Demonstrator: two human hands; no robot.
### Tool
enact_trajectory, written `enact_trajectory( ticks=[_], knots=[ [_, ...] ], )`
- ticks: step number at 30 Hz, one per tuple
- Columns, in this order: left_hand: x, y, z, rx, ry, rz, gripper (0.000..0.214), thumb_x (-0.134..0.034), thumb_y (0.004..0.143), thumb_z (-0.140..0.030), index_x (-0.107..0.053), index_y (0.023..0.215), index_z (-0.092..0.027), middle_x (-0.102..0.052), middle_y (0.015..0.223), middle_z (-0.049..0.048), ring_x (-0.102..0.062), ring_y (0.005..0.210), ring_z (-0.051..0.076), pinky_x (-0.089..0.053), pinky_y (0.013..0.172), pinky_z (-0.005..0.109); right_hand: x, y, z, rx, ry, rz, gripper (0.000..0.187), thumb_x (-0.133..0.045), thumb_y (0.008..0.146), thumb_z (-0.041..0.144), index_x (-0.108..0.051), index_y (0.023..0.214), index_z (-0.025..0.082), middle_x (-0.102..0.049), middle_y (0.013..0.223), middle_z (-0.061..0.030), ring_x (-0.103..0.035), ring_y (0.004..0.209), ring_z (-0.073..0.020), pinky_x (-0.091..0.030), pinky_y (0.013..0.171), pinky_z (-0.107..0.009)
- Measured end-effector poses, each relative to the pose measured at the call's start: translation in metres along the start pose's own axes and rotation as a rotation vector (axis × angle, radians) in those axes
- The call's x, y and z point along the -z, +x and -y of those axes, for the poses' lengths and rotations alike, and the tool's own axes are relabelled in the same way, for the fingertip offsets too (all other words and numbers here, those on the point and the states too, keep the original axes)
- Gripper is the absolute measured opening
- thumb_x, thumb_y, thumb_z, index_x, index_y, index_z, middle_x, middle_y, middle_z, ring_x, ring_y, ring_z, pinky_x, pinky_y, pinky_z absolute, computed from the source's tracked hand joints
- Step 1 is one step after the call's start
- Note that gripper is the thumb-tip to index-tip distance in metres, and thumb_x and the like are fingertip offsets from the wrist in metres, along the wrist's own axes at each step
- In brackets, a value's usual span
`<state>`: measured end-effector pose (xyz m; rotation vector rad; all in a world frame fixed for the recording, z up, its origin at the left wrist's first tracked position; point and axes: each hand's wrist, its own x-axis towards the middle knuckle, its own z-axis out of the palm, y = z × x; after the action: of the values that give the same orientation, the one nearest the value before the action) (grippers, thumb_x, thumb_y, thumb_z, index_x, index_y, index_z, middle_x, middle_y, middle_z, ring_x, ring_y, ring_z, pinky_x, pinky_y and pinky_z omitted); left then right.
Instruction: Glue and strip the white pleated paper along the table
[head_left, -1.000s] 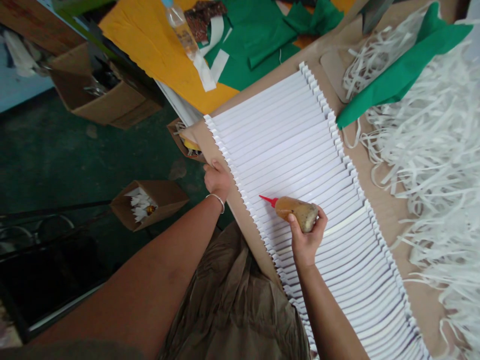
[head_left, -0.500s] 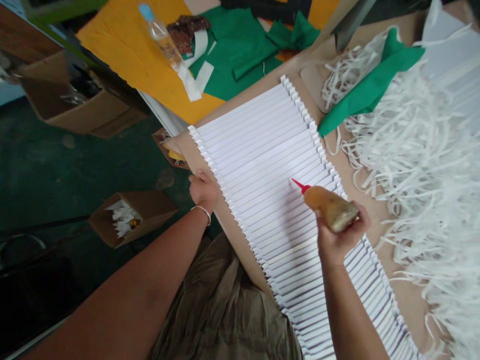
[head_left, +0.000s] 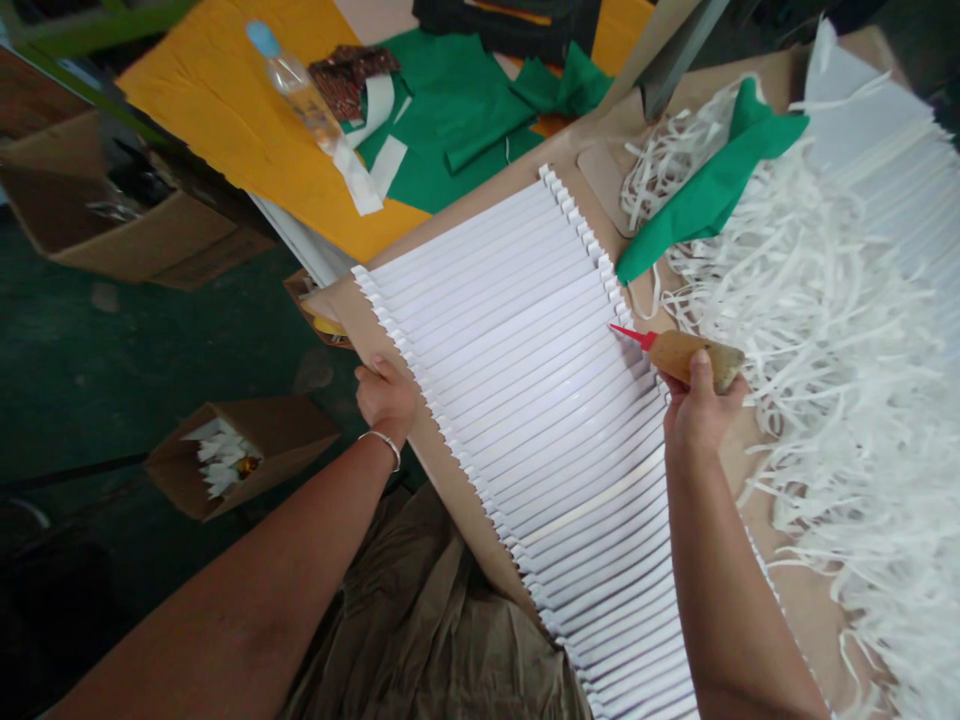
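Note:
My right hand (head_left: 703, 405) is wrapped around a glue bottle (head_left: 686, 358) with a yellowish, stained body and a pointed red nozzle. Its tip is over the right part of a long row of overlapping white paper pieces (head_left: 495, 340). These pieces have small folded tabs along both side edges and lie on a brown-covered table (head_left: 442, 450). At the table's left edge, my left hand (head_left: 386, 398) has its fingers curled over the rim, beside the paper row. A bracelet circles that wrist.
A heap of thin white strips (head_left: 847, 400) covers the table's right side, with a green cloth (head_left: 697, 205) on top. Beyond lie yellow sheeting (head_left: 202, 110), more green fabric (head_left: 465, 110) and a plastic bottle (head_left: 296, 90). Cardboard boxes (head_left: 277, 445) stand on the floor at left.
My right hand has moved the glue bottle from the middle of the paper row toward its right edge, turning the nozzle more to the left. My left hand stays at the table edge.

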<state>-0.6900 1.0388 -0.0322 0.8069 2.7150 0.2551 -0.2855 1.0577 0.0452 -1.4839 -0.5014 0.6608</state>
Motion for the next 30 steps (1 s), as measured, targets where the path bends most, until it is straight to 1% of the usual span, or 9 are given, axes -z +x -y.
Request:
enact_trajectory(
  ticks=[4,9,14,18,21,26,30],
  knots=[
    [-0.002,0.002,0.002,-0.003,-0.002,0.006,0.053,-0.024,0.108,-0.045,-0.061,0.115,-0.008,-0.072,0.105,0.0247,-0.072,0.100,0.035,-0.055,0.088,0.045,-0.003,-0.002,-0.001,-0.014,-0.029,-0.001,0.061,-0.083,0.070,0.048,-0.045,0.112,0.026,-0.061,0.123,-0.0029,-0.070,0.102,-0.0201,-0.063,0.086,-0.050],
    [-0.001,0.000,0.001,0.006,-0.018,0.016,0.057,-0.022,0.108,-0.047,-0.060,0.117,-0.006,-0.072,0.106,0.0256,-0.072,0.100,0.035,-0.054,0.088,0.045,-0.003,-0.023,0.003,-0.034,-0.039,0.046,0.060,-0.084,0.069,0.047,-0.049,0.113,0.024,-0.062,0.118,-0.0038,-0.069,0.100,-0.0207,-0.063,0.084,-0.050],
    [0.004,-0.004,-0.003,0.024,-0.019,0.038,0.057,-0.023,0.108,-0.046,-0.059,0.118,-0.004,-0.071,0.109,0.0265,-0.071,0.104,0.035,-0.053,0.091,0.044,-0.001,-0.052,0.002,-0.055,-0.064,0.050,0.062,-0.085,0.068,0.048,-0.049,0.111,0.025,-0.062,0.110,-0.0004,-0.066,0.097,-0.0177,-0.061,0.088,-0.048],
    [0.005,-0.004,-0.004,0.015,-0.018,0.047,0.057,-0.021,0.108,-0.046,-0.059,0.118,-0.004,-0.071,0.111,0.0270,-0.071,0.104,0.035,-0.053,0.091,0.044,0.002,-0.078,-0.003,-0.058,-0.123,0.062,0.063,-0.084,0.070,0.050,-0.051,0.117,0.023,-0.061,0.107,-0.0008,-0.063,0.096,-0.0160,-0.059,0.090,-0.043],
    [0.004,-0.004,-0.003,0.012,-0.029,0.052,0.058,-0.021,0.108,-0.047,-0.058,0.119,-0.004,-0.071,0.110,0.0263,-0.071,0.102,0.035,-0.053,0.090,0.044,0.003,-0.098,-0.007,-0.090,-0.160,0.075,0.066,-0.083,0.070,0.050,-0.051,0.121,0.023,-0.060,0.106,-0.0009,-0.062,0.096,-0.0152,-0.056,0.092,-0.040],
    [0.003,-0.004,-0.001,0.021,-0.056,0.065,0.059,-0.021,0.108,-0.050,-0.058,0.119,-0.006,-0.071,0.109,0.0249,-0.071,0.102,0.033,-0.052,0.091,0.043,0.004,-0.134,-0.010,-0.116,-0.285,0.124,0.072,-0.082,0.071,0.051,-0.048,0.127,0.022,-0.060,0.105,-0.0007,-0.060,0.094,-0.0152,-0.053,0.095,-0.039],
    [0.004,-0.005,-0.001,0.012,-0.069,0.063,0.058,-0.021,0.108,-0.050,-0.058,0.118,-0.007,-0.071,0.108,0.0244,-0.071,0.101,0.033,-0.052,0.090,0.042,0.003,-0.161,-0.007,-0.126,-0.414,0.187,0.075,-0.081,0.070,0.054,-0.048,0.129,0.021,-0.058,0.110,-0.0024,-0.058,0.097,-0.0167,-0.051,0.094,-0.037]
  ],
)
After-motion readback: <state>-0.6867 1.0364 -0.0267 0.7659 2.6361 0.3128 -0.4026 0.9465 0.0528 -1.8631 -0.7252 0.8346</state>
